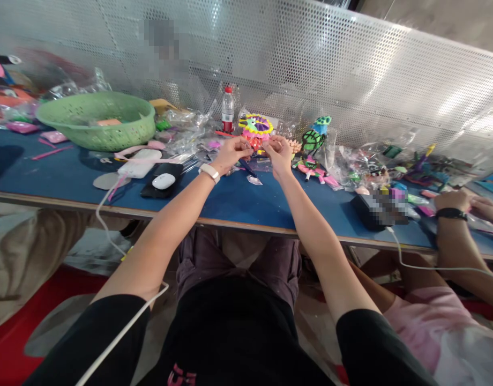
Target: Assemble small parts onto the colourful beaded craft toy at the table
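My left hand, with a white band on its wrist, is closed in a pinch at the middle of the blue table. Facing it, my right hand is also closed, thumb and fingertips together. What either pinch holds is too small to make out. Right at the fingertips, between and behind the hands, is a colourful modelling-clay figure in yellow, purple, pink and red. Whether the fingers touch its red lower part cannot be told. A small clear plastic piece lies on the table below my hands.
A green basket, a white mouse on a black case and a red-capped bottle stand left. Rightward are a green-and-black clay figure, plastic bags and a black box. A co-worker's hand works far right. White cables hang over the edge.
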Demonstrator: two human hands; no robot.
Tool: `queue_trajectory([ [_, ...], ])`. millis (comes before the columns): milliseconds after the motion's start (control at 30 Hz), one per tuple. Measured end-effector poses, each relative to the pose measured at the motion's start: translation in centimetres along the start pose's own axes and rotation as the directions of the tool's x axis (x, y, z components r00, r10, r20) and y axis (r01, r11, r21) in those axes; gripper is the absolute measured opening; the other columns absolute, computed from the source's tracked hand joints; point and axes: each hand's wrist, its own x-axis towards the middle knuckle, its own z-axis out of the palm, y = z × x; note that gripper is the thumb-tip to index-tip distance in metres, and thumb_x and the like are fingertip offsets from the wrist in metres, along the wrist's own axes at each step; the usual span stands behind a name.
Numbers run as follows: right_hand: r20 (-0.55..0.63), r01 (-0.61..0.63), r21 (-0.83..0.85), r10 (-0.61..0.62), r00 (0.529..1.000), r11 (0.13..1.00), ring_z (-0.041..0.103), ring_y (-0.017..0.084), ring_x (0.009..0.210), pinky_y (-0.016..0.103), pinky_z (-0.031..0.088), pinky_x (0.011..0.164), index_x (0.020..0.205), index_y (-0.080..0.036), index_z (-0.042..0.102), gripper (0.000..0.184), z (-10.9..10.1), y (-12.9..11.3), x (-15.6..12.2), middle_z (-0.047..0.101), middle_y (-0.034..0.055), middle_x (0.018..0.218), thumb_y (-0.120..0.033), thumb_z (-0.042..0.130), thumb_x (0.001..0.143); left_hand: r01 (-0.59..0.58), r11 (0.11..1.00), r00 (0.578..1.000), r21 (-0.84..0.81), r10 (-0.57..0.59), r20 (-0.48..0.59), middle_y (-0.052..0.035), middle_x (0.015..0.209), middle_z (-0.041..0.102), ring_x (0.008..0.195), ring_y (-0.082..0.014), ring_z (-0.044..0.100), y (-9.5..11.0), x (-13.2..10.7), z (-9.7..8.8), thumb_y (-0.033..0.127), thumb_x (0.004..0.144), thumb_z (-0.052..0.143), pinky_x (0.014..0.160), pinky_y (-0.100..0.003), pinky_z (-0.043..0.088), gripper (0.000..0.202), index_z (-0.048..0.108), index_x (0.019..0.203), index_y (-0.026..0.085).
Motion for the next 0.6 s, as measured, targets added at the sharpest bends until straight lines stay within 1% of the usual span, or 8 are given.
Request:
queue_trajectory([
  [133, -0.043, 0.011, -0.042, -0.013, 0.999, 0.999, 0.088, 0.027, 0.111, 0.049, 0.073, 0.107, 0.1, -0.031, 0.065, 0.045, 0.09, -0.15, -0.09, 0.082, -0.002, 0.094, -0.036, 0.106, 0.08, 0.029, 1.0, 1.0, -0.007, -0.029, 0.007, -0.0028, 0.078, 0.073, 0.077, -0.0221, 0.077, 0.19, -0.2, 0.05, 0.02, 0.089, 0.102, 0.091, -0.045, 0.07, 0.026, 0.076, 0.092, 0.02],
  [233, -0.068, 0.007, -0.062, -0.011, 0.998, 0.998, 0.088, 0.028, 0.114, 0.05, 0.073, 0.108, 0.098, -0.03, 0.067, 0.041, 0.24, -0.48, -0.27, 0.081, -0.0008, 0.094, -0.028, 0.105, 0.08, 0.014, 0.999, 0.999, 0.042, -0.016, 0.036, -0.0021, 0.077, 0.074, 0.073, -0.0206, 0.075, 0.43, -0.39, 0.06, 0.025, 0.088, 0.104, 0.086, -0.041, 0.069, 0.028, 0.076, 0.092, 0.021],
  [367, -0.04, -0.005, -0.085, 0.001, 0.999, 0.996, 0.088, 0.027, 0.115, 0.049, 0.072, 0.112, 0.097, -0.029, 0.069, 0.038, 0.38, -0.74, -0.55, 0.082, -0.0011, 0.094, -0.02, 0.103, 0.081, -0.014, 0.994, 0.995, 0.108, 0.003, 0.104, -0.0014, 0.074, 0.073, 0.066, -0.0174, 0.069, 0.66, -0.51, 0.08, 0.032, 0.09, 0.104, 0.076, -0.035, 0.065, 0.028, 0.078, 0.089, 0.021],
  [500, -0.015, 0.003, -0.089, -0.004, 1.0, 0.996, 0.089, 0.026, 0.11, 0.049, 0.072, 0.11, 0.1, -0.029, 0.072, 0.035, 0.28, -0.43, -0.52, 0.085, -0.0008, 0.095, -0.021, 0.102, 0.083, -0.032, 0.991, 0.993, 0.128, 0.016, 0.118, -0.0019, 0.071, 0.072, 0.063, -0.0156, 0.065, 0.64, -0.47, 0.15, 0.033, 0.091, 0.103, 0.071, -0.033, 0.06, 0.03, 0.078, 0.084, 0.019],
  [600, -0.003, 0.017, -0.077, -0.017, 1.0, 0.997, 0.09, 0.026, 0.105, 0.048, 0.074, 0.107, 0.102, -0.028, 0.074, 0.036, 0.07, 0.08, -0.18, 0.087, -0.0001, 0.095, -0.032, 0.105, 0.084, -0.046, 0.993, 0.991, 0.106, 0.032, 0.132, -0.0026, 0.072, 0.072, 0.065, -0.0157, 0.065, 0.39, -0.39, 0.2, 0.036, 0.092, 0.102, 0.071, -0.032, 0.059, 0.029, 0.08, 0.087, 0.018],
])
